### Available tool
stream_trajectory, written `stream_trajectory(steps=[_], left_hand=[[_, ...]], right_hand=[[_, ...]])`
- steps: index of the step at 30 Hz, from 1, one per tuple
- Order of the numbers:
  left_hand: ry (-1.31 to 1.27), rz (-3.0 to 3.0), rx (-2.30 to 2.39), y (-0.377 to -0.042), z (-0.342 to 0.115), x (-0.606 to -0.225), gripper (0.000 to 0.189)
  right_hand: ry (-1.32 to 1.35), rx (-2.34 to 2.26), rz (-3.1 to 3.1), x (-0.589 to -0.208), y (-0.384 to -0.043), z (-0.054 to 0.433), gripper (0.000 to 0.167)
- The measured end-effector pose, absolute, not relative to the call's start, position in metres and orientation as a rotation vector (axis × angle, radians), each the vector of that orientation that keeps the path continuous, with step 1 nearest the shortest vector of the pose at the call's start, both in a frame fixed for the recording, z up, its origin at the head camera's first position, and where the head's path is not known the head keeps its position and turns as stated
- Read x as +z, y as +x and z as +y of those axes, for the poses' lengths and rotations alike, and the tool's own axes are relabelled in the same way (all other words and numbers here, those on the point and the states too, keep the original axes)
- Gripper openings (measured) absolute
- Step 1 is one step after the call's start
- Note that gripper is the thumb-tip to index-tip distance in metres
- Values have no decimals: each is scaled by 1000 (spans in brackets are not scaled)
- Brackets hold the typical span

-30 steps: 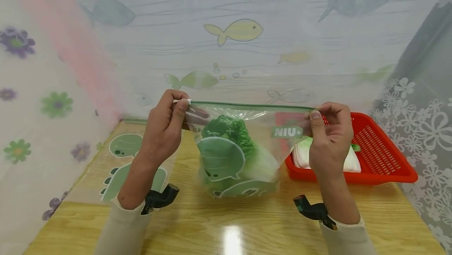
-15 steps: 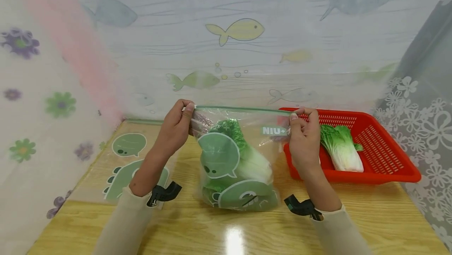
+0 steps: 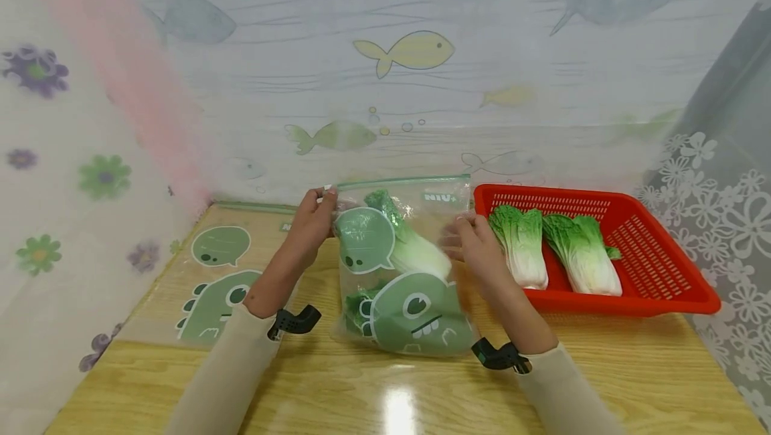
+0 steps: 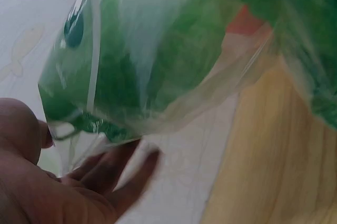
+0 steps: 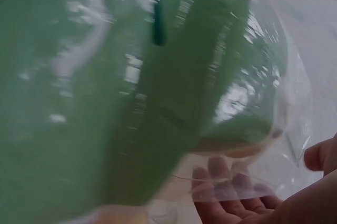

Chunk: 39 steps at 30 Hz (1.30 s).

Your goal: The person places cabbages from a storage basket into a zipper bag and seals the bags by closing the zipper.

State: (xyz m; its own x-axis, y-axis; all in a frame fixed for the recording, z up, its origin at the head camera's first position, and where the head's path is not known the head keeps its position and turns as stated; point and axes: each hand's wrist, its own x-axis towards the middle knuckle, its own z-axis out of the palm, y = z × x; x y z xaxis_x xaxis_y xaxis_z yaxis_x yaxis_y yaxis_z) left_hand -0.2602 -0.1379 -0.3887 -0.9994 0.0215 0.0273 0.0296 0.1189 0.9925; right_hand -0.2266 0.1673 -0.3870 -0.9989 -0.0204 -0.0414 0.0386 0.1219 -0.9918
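Observation:
A clear zip-top bag point(image 3: 415, 214) with green cartoon prints stands upright on the table, its green zip strip along the top. Inside it leans a napa cabbage point(image 3: 415, 247), and more green leaves show low at the left behind the print. My left hand point(image 3: 314, 221) pinches the bag's upper left corner; in the left wrist view its thumb and fingers lie on either side of the plastic. My right hand point(image 3: 476, 241) is at the bag's right edge, below the zip. Its fingers are loosely extended behind the plastic point(image 5: 242, 182), the thumb apart from it.
A red plastic basket point(image 3: 656, 268) stands at the right with two napa cabbages point(image 3: 581, 257) in it. Another printed zip-top bag point(image 3: 159, 301) lies flat at the left on the wooden table point(image 3: 337, 395). A fish-patterned curtain point(image 3: 409, 120) hangs behind.
My right hand has let go of the zip's right end and moved left and down along the bag's edge. The bag has turned and come down, and both basket cabbages now show.

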Motion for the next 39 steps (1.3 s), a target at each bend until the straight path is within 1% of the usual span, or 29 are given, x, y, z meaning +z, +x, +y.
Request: stream_trajectory(steps=[4,8,9,10,12,16,17,18,20,23,26,28,30,34,36,39], left_hand=[[-95,-2421,-2176,-262,-134,-397,66],[-113,-2492,-2296,-264,-129,-404,75],[-108,-2504,-2332,-265,-128,-406,74],[-113,-2510,-2368,-266,-127,-409,72],[-122,-2506,-2445,-267,-126,-414,60],[-227,-2395,-2615,-270,-127,-424,23],[-246,-2375,-2644,-270,-127,-426,18],[-261,-2361,-2665,-270,-127,-428,17],[-264,-2361,-2660,-271,-126,-432,25],[-175,-2460,-2551,-272,-122,-440,52],[-92,-2556,-2425,-273,-119,-446,68],[-90,-2584,-2373,-273,-118,-449,69],[-103,-2585,-2360,-274,-117,-450,69],[-92,-2588,-2341,-274,-113,-449,71],[-71,-2605,-2319,-274,-112,-447,75],[-30,-2647,-2272,-274,-114,-445,78]], right_hand=[[97,-1991,2358,-402,-229,158,36],[185,-1939,2418,-416,-230,150,31],[207,-1923,2430,-419,-231,149,29],[221,-1918,2430,-422,-231,149,28],[256,-1887,2430,-426,-232,149,25],[304,-1861,2361,-430,-234,151,26],[322,-1848,2338,-430,-234,152,27],[337,-1835,2318,-430,-235,152,30],[352,-1822,2276,-430,-236,152,36],[347,-1859,2203,-427,-237,151,43],[295,-1891,2160,-423,-235,150,48],[260,-1889,2158,-420,-232,150,57],[221,-1875,2160,-418,-229,151,60],[155,-1792,2234,-413,-225,151,54],[119,-1664,2365,-412,-225,153,52],[73,-1414,2582,-409,-224,155,53]])
